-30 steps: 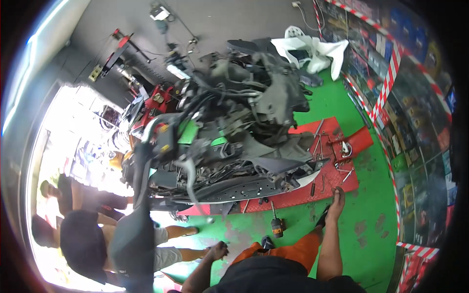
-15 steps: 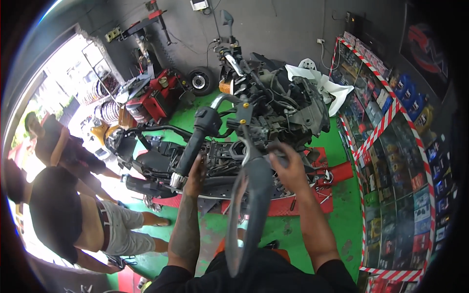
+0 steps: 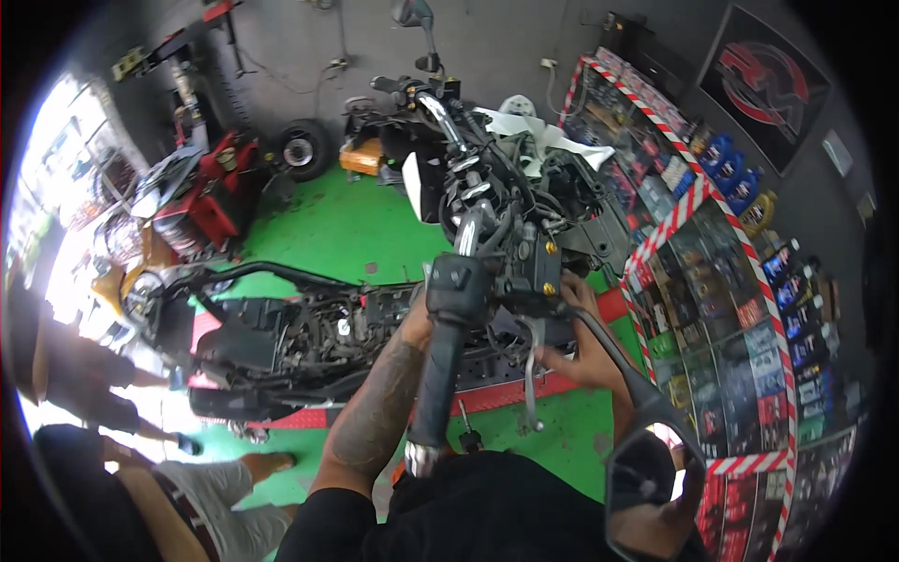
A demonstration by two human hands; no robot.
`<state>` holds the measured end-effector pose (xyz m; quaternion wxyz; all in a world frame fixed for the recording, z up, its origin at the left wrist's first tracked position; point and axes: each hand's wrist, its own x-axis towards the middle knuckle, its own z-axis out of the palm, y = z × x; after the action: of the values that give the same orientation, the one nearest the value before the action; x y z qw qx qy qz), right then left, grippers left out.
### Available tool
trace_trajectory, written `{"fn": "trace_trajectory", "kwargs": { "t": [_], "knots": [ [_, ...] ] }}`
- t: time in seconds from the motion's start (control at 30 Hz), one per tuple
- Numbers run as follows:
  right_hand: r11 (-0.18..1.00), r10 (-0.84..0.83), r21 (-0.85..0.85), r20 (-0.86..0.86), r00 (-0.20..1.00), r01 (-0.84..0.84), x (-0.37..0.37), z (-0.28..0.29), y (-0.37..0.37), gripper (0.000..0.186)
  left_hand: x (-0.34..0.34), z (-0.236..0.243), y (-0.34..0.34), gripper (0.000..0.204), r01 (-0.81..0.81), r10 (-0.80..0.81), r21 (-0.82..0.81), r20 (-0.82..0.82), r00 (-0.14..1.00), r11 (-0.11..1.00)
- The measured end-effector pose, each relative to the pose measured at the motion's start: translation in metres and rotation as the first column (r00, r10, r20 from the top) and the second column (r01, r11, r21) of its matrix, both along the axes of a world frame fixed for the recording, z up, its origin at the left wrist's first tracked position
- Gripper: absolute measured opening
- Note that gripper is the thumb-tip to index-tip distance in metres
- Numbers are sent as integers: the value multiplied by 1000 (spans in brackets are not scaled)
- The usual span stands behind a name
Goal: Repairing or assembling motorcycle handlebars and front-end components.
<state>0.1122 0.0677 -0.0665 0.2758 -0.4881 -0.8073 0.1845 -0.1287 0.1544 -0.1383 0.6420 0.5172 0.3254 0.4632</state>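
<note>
A partly stripped motorcycle [image 3: 337, 323] spans the view, its frame and wiring bare. Its handlebar crosses in front of me, with a black grip [image 3: 436, 384], a switch housing [image 3: 459, 286], a brake lever [image 3: 533, 375] and a mirror [image 3: 655, 482]. My left hand [image 3: 418, 325] reaches into the body behind the switch housing, its fingers hidden. Beyond the lever and the mirror stem is my right hand [image 3: 592, 347], thumb and fingers spread apart beside the front bodywork. I make out nothing held in it; the mirror stem covers part of it.
The motorcycle stands over a red platform [image 3: 552, 384] on a green floor [image 3: 309, 225]. At right, a glass display case [image 3: 698, 309] has red-and-white striped edges. A person in light shorts [image 3: 220, 487] stands at lower left. A tyre machine [image 3: 208, 197] and a wheel [image 3: 302, 150] are farther back.
My view has shifted right and the handlebar has turned, swinging the mirror to my lower right. My left hand has gone deeper behind the switch housing; my right hand has moved right, past the lever.
</note>
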Motion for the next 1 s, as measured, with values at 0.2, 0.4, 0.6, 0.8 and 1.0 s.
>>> {"fn": "trace_trajectory", "kwargs": {
  "t": [0.2, 0.4, 0.6, 0.8, 1.0],
  "knots": [
    [943, -324, 115, 101, 941, 312, -77, 6, -14, 99, -18, 0, 21, 37, 246, -163, -293, 280, 946, 924],
    [912, -410, -66, -207, 888, 406, -83, 16, 5, 98, -22, 26, 16, 46, 506, -101, -284, 789, 606, 814],
    [921, -383, -277, -507, 773, 274, -94, 28, 13, 84, -1, 45, 11, 31, 75, -62, -48, 238, 969, 996],
    [915, -402, -208, -421, 813, 345, -99, 31, 15, 85, 5, 35, 3, 15, -116, 120, -33, 164, 979, 993],
    [932, -358, -69, -344, 868, 356, -95, 25, 20, 84, 20, 28, -3, 14, -303, 290, 30, 221, 931, 952]
  ]
}}
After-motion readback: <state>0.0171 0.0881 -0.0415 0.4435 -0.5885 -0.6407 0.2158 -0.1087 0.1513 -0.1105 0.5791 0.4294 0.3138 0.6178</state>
